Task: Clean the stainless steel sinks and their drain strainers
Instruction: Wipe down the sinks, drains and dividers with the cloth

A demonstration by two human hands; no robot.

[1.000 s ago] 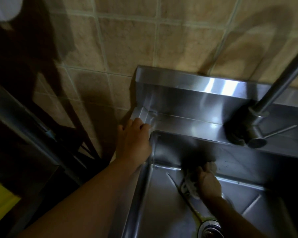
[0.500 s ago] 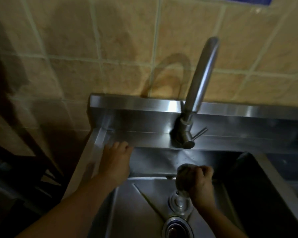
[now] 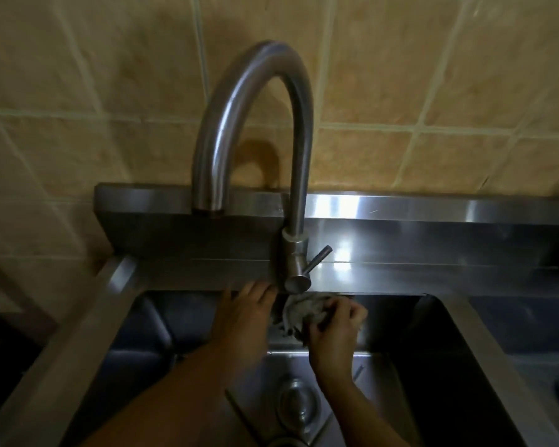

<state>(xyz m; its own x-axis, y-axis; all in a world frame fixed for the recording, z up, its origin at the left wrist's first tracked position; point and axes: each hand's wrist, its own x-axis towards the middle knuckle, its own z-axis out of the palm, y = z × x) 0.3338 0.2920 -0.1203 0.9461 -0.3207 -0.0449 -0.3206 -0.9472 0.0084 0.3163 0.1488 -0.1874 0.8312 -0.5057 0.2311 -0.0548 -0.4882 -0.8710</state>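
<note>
A stainless steel sink (image 3: 149, 321) fills the lower middle of the head view, with a drain strainer (image 3: 296, 403) on its floor. My right hand (image 3: 333, 330) grips a crumpled grey cloth (image 3: 300, 312) against the sink's back wall, just under the faucet base. My left hand (image 3: 242, 314) lies beside it, fingers straight, touching the back rim of the sink. A second sink (image 3: 530, 356) lies at the right, mostly dark.
A tall curved steel faucet (image 3: 255, 124) rises from the back ledge, its lever (image 3: 317, 259) sticking out to the right. A steel backsplash (image 3: 400, 208) runs below the beige wall tiles (image 3: 78, 108). A divider rim (image 3: 465, 330) separates the two sinks.
The view swung right and upward to centre the faucet. My left hand slid right along the back rim from the left corner. My right hand lifted the cloth from the sink floor to the back wall.
</note>
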